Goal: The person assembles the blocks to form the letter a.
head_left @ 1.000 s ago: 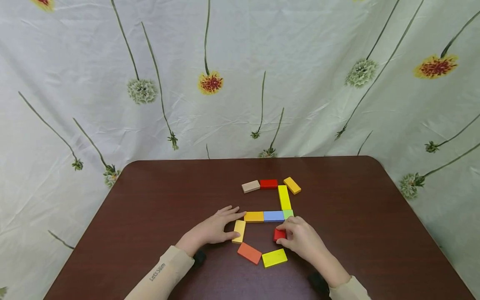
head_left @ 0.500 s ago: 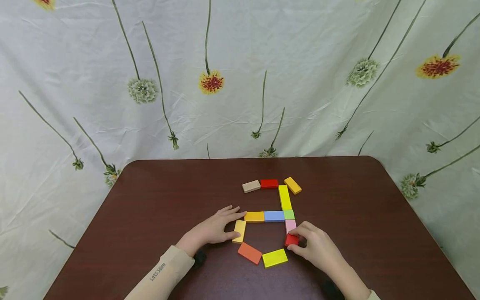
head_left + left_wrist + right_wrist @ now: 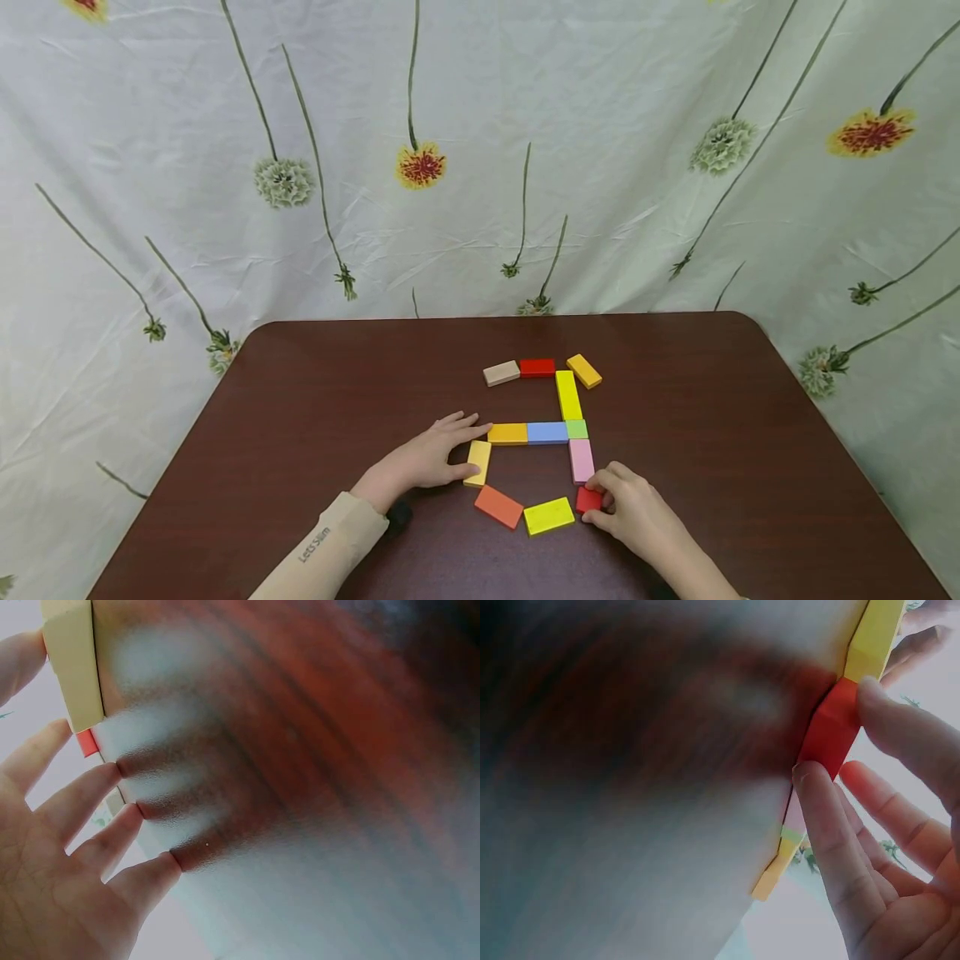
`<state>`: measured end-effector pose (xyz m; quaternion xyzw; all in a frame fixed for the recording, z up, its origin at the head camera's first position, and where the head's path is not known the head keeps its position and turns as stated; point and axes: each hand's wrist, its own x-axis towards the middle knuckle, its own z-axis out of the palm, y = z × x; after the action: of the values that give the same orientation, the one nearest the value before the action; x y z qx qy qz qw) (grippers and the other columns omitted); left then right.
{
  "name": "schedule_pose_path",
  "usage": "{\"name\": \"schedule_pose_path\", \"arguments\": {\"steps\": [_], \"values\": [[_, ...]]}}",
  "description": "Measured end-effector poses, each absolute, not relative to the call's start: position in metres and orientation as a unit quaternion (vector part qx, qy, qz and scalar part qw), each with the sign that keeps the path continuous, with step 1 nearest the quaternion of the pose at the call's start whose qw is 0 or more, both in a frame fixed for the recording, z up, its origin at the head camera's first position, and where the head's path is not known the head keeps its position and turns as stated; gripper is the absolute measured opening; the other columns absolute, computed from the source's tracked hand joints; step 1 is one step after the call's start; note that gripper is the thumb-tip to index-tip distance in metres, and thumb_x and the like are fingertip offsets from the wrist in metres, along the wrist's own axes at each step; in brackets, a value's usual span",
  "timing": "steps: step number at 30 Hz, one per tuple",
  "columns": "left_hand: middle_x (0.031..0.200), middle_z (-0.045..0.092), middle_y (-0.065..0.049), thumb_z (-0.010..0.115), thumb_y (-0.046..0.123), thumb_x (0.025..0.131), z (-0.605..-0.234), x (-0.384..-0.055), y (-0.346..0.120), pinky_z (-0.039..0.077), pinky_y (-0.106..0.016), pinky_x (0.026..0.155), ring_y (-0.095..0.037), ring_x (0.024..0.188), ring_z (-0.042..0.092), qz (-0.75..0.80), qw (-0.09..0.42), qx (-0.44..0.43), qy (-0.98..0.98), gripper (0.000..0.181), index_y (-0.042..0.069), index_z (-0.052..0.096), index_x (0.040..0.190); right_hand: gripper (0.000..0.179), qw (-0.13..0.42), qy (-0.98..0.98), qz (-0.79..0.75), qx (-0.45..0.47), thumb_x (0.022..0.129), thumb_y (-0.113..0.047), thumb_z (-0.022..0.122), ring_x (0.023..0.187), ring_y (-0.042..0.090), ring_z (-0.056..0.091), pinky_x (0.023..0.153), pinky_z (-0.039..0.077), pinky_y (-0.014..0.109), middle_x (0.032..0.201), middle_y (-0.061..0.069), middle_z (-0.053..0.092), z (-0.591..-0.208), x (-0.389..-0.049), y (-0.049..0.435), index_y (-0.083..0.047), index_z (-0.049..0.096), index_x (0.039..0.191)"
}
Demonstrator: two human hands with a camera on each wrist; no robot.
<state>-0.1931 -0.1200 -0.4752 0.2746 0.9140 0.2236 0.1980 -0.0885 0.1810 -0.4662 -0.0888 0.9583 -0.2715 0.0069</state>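
Observation:
My right hand pinches a red block between thumb and fingers, on the tabletop. The red block sits just below the pink block and near the right end of a bright yellow block; in the right wrist view it meets a yellow block. My left hand lies on the table with fingers spread. Its thumb touches a pale yellow block, and its index fingertip reaches the left end of an orange-yellow block.
Blue and green blocks continue the middle row. Above stand a tall yellow block, an angled amber block, a red block and a beige block. An orange block lies lower left. Behind the brown table hangs a flowered cloth.
My right hand has moved the red block right and then down, past the pink block, toward the right end of the lower yellow block. The pink block has come into view. My left hand stays put.

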Motion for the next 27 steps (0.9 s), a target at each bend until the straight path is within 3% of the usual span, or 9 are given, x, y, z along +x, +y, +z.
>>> {"name": "schedule_pose_path", "arguments": {"steps": [5,19,27], "values": [[0.158,0.035,-0.011,0.070,0.033,0.091,-0.476,-0.193,-0.120,0.032,-0.062,0.112,-0.037,0.149,0.023,0.224,0.197,0.277,0.913,0.065,0.024,0.043,0.150,0.033,0.003,0.955,-0.288,-0.071,0.064,-0.007,0.091,0.069,0.007,0.056,0.063,0.051,0.016,0.083,-0.003,0.055,-0.464,-0.086,0.177,-0.010,0.068,0.088],[0.158,0.035,-0.012,0.070,0.031,0.092,-0.475,-0.194,-0.120,0.031,-0.062,0.112,-0.037,0.149,0.023,0.225,0.198,0.278,0.913,0.065,0.024,0.043,0.151,0.032,-0.025,0.955,-0.291,-0.056,0.063,-0.010,0.091,0.066,0.006,0.053,0.061,0.050,0.016,0.080,-0.005,0.054,-0.467,-0.085,0.168,-0.010,0.068,0.085],[0.158,0.035,-0.012,0.070,0.031,0.092,-0.474,-0.193,-0.120,0.032,-0.063,0.111,-0.037,0.149,0.023,0.224,0.195,0.278,0.913,0.065,0.024,0.043,0.150,0.032,-0.015,0.957,-0.284,-0.052,0.064,-0.011,0.091,0.068,0.006,0.053,0.061,0.049,0.016,0.080,-0.003,0.054,-0.468,-0.087,0.163,-0.009,0.069,0.087]]}}
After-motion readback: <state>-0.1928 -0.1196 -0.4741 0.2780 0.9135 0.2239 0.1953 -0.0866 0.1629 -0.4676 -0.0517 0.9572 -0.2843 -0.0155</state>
